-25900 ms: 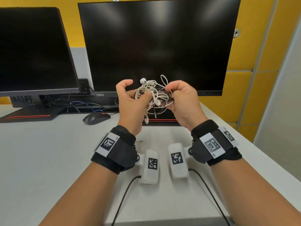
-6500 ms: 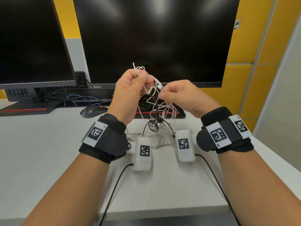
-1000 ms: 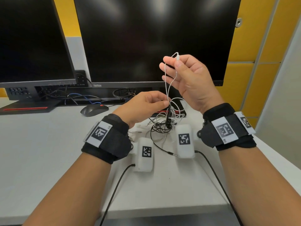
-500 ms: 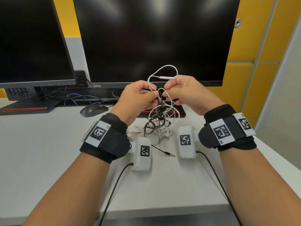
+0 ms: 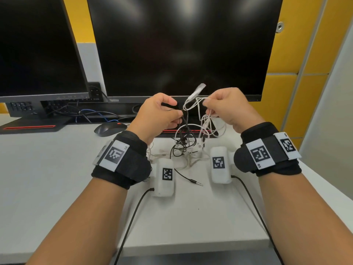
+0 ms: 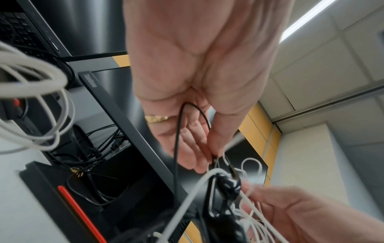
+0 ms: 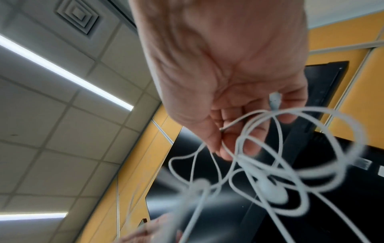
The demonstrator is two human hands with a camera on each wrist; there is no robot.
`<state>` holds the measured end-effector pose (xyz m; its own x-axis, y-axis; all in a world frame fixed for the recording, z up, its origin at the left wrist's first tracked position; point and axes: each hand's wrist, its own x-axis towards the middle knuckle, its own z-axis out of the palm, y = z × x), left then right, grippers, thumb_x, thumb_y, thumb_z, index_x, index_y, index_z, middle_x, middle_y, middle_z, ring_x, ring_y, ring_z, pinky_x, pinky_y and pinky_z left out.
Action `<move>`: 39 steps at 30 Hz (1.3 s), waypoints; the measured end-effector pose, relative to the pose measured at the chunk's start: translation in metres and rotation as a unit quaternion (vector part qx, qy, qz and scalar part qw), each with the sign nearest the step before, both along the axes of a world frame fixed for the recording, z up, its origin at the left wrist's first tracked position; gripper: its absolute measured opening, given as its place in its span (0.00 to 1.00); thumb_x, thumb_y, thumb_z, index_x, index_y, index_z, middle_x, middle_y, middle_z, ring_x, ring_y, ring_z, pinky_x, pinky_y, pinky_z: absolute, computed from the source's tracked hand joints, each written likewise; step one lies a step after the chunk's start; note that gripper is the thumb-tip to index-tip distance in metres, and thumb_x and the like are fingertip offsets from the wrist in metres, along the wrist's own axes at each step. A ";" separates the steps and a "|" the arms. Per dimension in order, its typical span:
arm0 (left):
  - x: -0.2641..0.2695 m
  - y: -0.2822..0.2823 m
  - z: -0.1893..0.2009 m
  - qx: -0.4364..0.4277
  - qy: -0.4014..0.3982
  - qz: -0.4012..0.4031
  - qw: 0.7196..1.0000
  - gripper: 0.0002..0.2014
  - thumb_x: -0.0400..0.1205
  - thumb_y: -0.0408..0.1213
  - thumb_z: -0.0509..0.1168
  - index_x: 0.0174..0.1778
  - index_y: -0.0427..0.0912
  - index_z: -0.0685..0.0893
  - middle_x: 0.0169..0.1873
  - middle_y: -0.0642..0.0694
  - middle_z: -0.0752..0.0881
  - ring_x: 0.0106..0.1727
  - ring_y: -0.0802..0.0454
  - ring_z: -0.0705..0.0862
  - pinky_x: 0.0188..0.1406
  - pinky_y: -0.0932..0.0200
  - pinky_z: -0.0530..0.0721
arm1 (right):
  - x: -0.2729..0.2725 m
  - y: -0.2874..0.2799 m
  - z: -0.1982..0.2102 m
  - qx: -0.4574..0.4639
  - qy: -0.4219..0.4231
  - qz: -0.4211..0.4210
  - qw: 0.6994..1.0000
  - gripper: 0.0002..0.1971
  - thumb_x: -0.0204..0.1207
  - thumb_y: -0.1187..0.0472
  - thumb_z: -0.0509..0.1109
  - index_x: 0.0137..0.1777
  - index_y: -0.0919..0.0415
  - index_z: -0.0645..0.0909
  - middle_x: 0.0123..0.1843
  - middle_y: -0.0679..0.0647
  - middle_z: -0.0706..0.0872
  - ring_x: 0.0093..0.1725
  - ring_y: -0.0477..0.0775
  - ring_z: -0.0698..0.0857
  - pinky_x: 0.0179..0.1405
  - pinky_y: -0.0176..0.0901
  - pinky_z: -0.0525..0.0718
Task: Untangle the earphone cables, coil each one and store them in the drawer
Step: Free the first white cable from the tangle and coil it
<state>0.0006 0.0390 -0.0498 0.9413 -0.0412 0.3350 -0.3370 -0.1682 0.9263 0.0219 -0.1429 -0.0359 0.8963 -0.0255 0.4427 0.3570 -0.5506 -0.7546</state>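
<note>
Cables: white cable (image 5: 202, 111) and black cable (image 5: 186, 121) tangled, held up between both hands above the table (image 5: 47, 178); the lower loops and a third pale cable (image 5: 188, 161) lie on the table between the two wrist units.
Left hand: left hand (image 5: 158, 113) pinches the black cable between thumb and fingertips; the wrist view shows a black loop running through the palm.
Right hand: right hand (image 5: 229, 108) pinches white strands, with the inline remote (image 5: 196, 92) sticking up just beside the fingers; an earbud (image 7: 272, 190) hangs in the loops below.
Knot: tight black-white knot (image 6: 228, 185) sits between the hands.
Risk 1: pulling the hands apart would likely cinch that knot, since the strands cross inside it.
Risk 2: thin wire could strain at the remote or earbud if tugged hard.
Risk 3: lifting may drag the heap on the table up and re-snarl it; the black jack (image 5: 196, 182) lies loose and may snag.
Risk 4: a thin strand may slip from a pinch and drop back into the heap.
Drawer: not in view.
Writing: "ThinkVision" on the monitor bezel (image 5: 114, 100); "LS" on the left wristband tag (image 5: 125, 147), "RS" on the right wristband tag (image 5: 258, 165); square coded markers on bands and units.
</note>
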 end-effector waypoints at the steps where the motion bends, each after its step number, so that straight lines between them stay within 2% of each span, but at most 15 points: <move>1: 0.000 -0.001 0.000 0.009 0.002 0.000 1.000 0.10 0.80 0.25 0.67 0.55 0.40 0.79 0.45 0.36 0.89 0.42 0.49 0.89 0.45 0.57 0.90 | 0.001 -0.002 0.001 0.023 -0.011 -0.019 0.999 0.09 0.79 0.61 0.68 0.38 0.59 0.85 0.34 0.52 0.88 0.43 0.55 0.88 0.48 0.50 0.88; 4: 0.001 -0.002 -0.001 0.024 -0.005 0.013 1.000 0.08 0.83 0.25 0.61 0.48 0.42 0.82 0.41 0.40 0.86 0.41 0.51 0.88 0.46 0.58 0.90 | 0.004 -0.006 0.003 0.083 -0.033 -0.068 0.994 0.08 0.82 0.62 0.63 0.43 0.60 0.82 0.36 0.52 0.83 0.35 0.46 0.81 0.34 0.36 0.79; 6: 0.002 -0.001 -0.001 0.016 -0.018 0.039 0.999 0.08 0.84 0.28 0.59 0.45 0.41 0.83 0.38 0.44 0.85 0.36 0.55 0.87 0.41 0.60 0.88 | 0.007 -0.008 0.003 0.118 -0.038 -0.092 0.988 0.08 0.83 0.61 0.61 0.46 0.63 0.80 0.37 0.53 0.78 0.35 0.47 0.76 0.34 0.38 0.76; 9: 0.005 0.001 -0.001 -0.029 -0.033 0.068 0.997 0.07 0.85 0.31 0.60 0.46 0.39 0.83 0.39 0.44 0.84 0.34 0.57 0.86 0.36 0.62 0.87 | 0.012 -0.008 0.006 0.139 -0.014 -0.121 0.983 0.13 0.84 0.62 0.58 0.57 0.69 0.80 0.38 0.54 0.74 0.37 0.49 0.74 0.37 0.42 0.76; 13: 0.006 0.002 -0.003 -0.026 -0.038 0.082 0.996 0.06 0.84 0.31 0.62 0.45 0.40 0.83 0.37 0.45 0.87 0.33 0.58 0.87 0.40 0.58 0.90 | 0.011 -0.011 0.010 0.204 0.013 -0.087 0.975 0.18 0.83 0.61 0.57 0.62 0.73 0.79 0.33 0.52 0.75 0.30 0.49 0.76 0.27 0.39 0.76; 15: 0.007 0.002 -0.003 -0.010 -0.032 0.081 0.996 0.05 0.84 0.32 0.63 0.45 0.42 0.83 0.40 0.44 0.88 0.38 0.55 0.88 0.43 0.56 0.90 | 0.006 -0.012 0.010 0.206 0.039 -0.074 0.975 0.17 0.81 0.64 0.59 0.63 0.75 0.79 0.33 0.53 0.77 0.29 0.49 0.77 0.25 0.37 0.78; 19: 0.007 0.001 -0.003 0.001 -0.017 0.067 0.998 0.05 0.83 0.31 0.64 0.45 0.43 0.83 0.40 0.44 0.88 0.42 0.54 0.87 0.43 0.59 0.89 | 0.012 0.002 0.021 0.084 0.182 -0.102 0.974 0.13 0.83 0.66 0.62 0.65 0.69 0.80 0.43 0.54 0.84 0.37 0.45 0.83 0.41 0.35 0.80; 21: 0.006 0.000 -0.002 0.000 -0.016 0.060 0.998 0.06 0.83 0.30 0.63 0.44 0.44 0.83 0.41 0.45 0.88 0.42 0.54 0.87 0.42 0.60 0.88 | 0.007 0.002 0.022 0.041 0.225 -0.095 0.969 0.09 0.84 0.65 0.63 0.61 0.64 0.80 0.37 0.55 0.81 0.32 0.47 0.79 0.36 0.37 0.75; 23: 0.005 -0.001 -0.002 -0.004 -0.019 0.050 0.999 0.07 0.84 0.29 0.62 0.43 0.44 0.81 0.43 0.43 0.89 0.41 0.54 0.87 0.41 0.61 0.88 | 0.005 0.007 0.026 0.021 0.239 -0.087 0.967 0.10 0.85 0.63 0.60 0.56 0.63 0.83 0.34 0.57 0.82 0.30 0.51 0.80 0.33 0.41 0.75; 26: 0.002 -0.003 -0.001 -0.025 -0.020 0.026 0.999 0.08 0.85 0.29 0.58 0.44 0.45 0.79 0.45 0.43 0.89 0.36 0.58 0.86 0.34 0.65 0.83 | -0.005 0.003 0.013 0.061 0.198 -0.009 0.978 0.15 0.82 0.61 0.56 0.52 0.62 0.85 0.36 0.56 0.87 0.31 0.54 0.83 0.45 0.49 0.83; 30: 0.000 -0.006 0.000 -0.041 -0.015 -0.006 0.999 0.07 0.87 0.33 0.56 0.47 0.46 0.76 0.46 0.40 0.90 0.38 0.54 0.85 0.37 0.61 0.84 | -0.008 0.010 0.003 -0.024 0.158 0.095 0.983 0.12 0.82 0.60 0.65 0.63 0.55 0.80 0.53 0.54 0.88 0.33 0.53 0.88 0.35 0.44 0.86; 32: -0.001 -0.007 0.000 -0.047 -0.016 -0.021 0.999 0.07 0.88 0.34 0.54 0.48 0.47 0.75 0.44 0.40 0.90 0.43 0.47 0.86 0.39 0.56 0.86 | -0.009 0.011 -0.002 -0.096 0.144 0.144 0.974 0.13 0.79 0.61 0.69 0.62 0.50 0.82 0.50 0.53 0.90 0.33 0.49 0.89 0.33 0.40 0.84; 34: -0.002 -0.007 0.000 -0.066 -0.020 -0.038 0.997 0.07 0.88 0.34 0.53 0.49 0.47 0.75 0.40 0.44 0.88 0.46 0.43 0.88 0.46 0.49 0.89 | -0.012 0.012 -0.006 -0.153 0.143 0.161 0.964 0.09 0.79 0.63 0.70 0.55 0.51 0.85 0.41 0.51 0.90 0.31 0.45 0.85 0.31 0.35 0.82; 36: -0.003 -0.006 0.001 -0.081 -0.028 -0.045 0.995 0.06 0.88 0.33 0.53 0.50 0.45 0.74 0.38 0.46 0.85 0.42 0.46 0.88 0.49 0.47 0.89 | -0.013 0.013 -0.006 -0.198 0.134 0.147 0.960 0.07 0.80 0.63 0.68 0.47 0.52 0.87 0.37 0.49 0.87 0.34 0.45 0.83 0.33 0.36 0.81; 39: -0.005 -0.005 0.004 -0.084 -0.026 -0.049 0.995 0.08 0.87 0.30 0.51 0.49 0.44 0.73 0.33 0.47 0.78 0.29 0.54 0.81 0.40 0.52 0.87 | -0.010 0.010 -0.005 -0.186 0.105 0.091 0.973 0.07 0.81 0.58 0.68 0.44 0.52 0.85 0.40 0.52 0.86 0.41 0.49 0.84 0.40 0.42 0.83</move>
<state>-0.0046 0.0342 -0.0463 0.9166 -0.0713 0.3933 -0.3927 0.0230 0.9194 0.0122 -0.1325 -0.0405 0.9424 0.2700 0.1974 0.3343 -0.7416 -0.5817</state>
